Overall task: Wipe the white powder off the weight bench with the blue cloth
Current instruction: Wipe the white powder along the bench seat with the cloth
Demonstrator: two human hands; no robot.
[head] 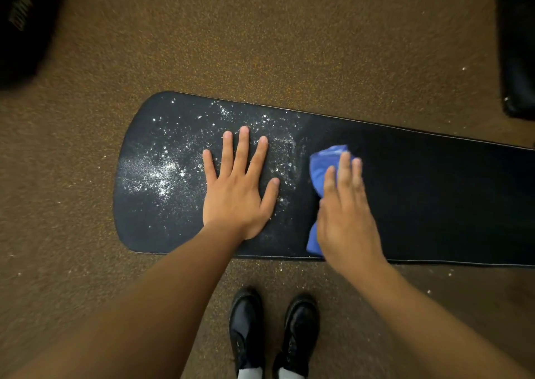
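Observation:
The black weight bench pad (434,193) runs from the middle left to the right edge of the view. White powder (156,173) is scattered over its rounded left end, thickest near the left rim. My left hand (237,187) lies flat on the pad with fingers spread, on the powdered part. My right hand (347,210) presses the crumpled blue cloth (321,167) onto the pad just right of the powder; the cloth shows above and below my palm. The pad to the right of the cloth looks dark and free of powder.
Brown speckled floor (260,45) surrounds the bench, with a few white specks on it. My two black shoes (272,332) stand at the near edge. Dark equipment sits at the top left (20,22) and top right (518,45) corners.

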